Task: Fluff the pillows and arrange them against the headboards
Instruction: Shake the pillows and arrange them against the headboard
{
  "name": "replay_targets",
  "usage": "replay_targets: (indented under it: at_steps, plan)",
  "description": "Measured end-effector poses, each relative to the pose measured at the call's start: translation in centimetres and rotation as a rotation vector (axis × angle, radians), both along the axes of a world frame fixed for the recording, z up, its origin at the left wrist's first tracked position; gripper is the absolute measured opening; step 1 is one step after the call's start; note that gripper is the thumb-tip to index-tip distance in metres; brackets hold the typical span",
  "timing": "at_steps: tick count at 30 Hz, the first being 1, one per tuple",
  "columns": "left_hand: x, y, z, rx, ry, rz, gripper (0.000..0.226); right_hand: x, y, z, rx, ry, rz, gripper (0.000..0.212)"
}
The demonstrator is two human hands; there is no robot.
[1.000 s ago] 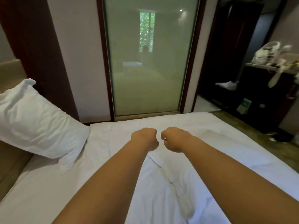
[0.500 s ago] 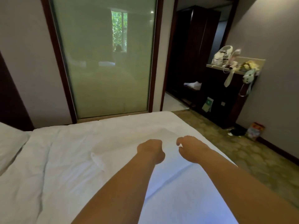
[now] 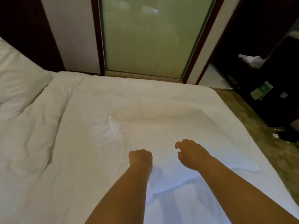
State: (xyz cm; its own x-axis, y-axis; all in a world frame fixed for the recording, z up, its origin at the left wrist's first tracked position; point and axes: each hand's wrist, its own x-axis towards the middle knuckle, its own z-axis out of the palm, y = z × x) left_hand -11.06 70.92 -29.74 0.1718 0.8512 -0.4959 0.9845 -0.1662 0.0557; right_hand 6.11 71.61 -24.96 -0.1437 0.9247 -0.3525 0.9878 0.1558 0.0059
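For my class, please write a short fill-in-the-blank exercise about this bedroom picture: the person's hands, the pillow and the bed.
1. The pillow lies at the ____ edge of the picture.
2. The left hand is closed into a ____ above the white duvet.
3. The right hand has loosely curled fingers and holds ____.
4. Beyond the far side of the bed stands a frosted ____ panel.

Missing words: left; fist; nothing; glass

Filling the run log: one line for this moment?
left hand fisted over duvet | right hand loosely curled, empty | pillow far left, untouched
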Motion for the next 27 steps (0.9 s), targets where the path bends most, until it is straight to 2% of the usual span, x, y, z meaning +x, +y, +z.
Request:
replay_targets:
  at_steps: [3,5,10,15,17,19,23,27]
  plan:
    - [-2.5,3.8,-5.2,-0.064,-0.037,0.149,0.03,-3.0,6.2,-3.7,-0.065,0.009,0.083,0.036]
    - [-3.8,5.6,-8.4,-0.12,-0.121,0.328,0.033,-5.2,9.1,-6.7,-0.093,0.031,0.127,0.037]
    - [-5.0,9.0,-15.4,-0.282,-0.345,0.92,0.071,-9.1,11.6,-14.5,-0.2,0.065,0.21,0.038]
    - [-4.9,10.3,-19.4,-0.314,-0.645,1.338,0.099,-9.4,11.6,-18.9,-0.193,0.078,0.258,0.041]
    - [-4.6,10.6,-20.2,-0.335,-0.712,1.398,0.1,-9.4,12.3,-19.7,-0.222,0.073,0.25,0.036]
    - [-4.4,10.8,-20.6,-0.343,-0.764,1.376,0.092,-9.5,13.3,-20.5,-0.285,0.053,0.247,0.032]
    - [-4.5,11.1,-21.7,-0.319,-0.687,1.295,0.061,-10.0,15.4,-22.1,-0.485,0.019,0.259,0.032]
    - [-4.2,11.2,-21.8,-0.256,-0.582,1.212,0.036,-10.0,15.7,-23.2,-0.503,0.065,0.235,0.031]
